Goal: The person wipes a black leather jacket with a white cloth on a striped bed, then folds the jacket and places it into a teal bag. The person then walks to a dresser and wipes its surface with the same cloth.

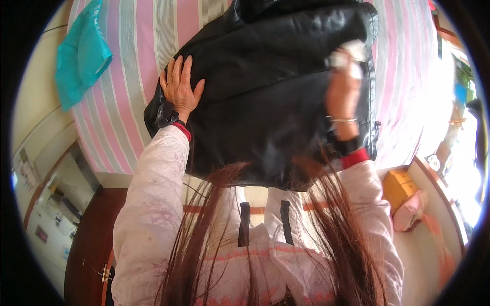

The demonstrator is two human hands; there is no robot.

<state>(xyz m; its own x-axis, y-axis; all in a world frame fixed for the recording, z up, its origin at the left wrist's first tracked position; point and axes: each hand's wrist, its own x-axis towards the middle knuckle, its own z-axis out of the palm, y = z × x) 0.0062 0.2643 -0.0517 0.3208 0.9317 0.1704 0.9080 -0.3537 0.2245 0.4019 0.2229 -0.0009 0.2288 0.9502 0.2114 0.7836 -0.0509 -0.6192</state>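
A black leather jacket [255, 102] lies spread over the bed in front of me, its near edge hanging past the mattress. My left hand [181, 87] rests flat on the jacket's left side, fingers apart and pressing on the leather. Toward the right edge of the jacket, my right hand [343, 92] is blurred by motion. Its fingers hold a crumpled white cloth [352, 53] against the leather. Part of the cloth is smeared, and the jacket's far end runs out of view at the top.
Pink, grey and white striped bedding [125, 76] covers the bed. A teal bag [81, 56] lies at its far left. A wooden box [399, 186] and a pink bag [408, 210] sit at the lower right. Dark brown furniture [94, 239] stands at the lower left.
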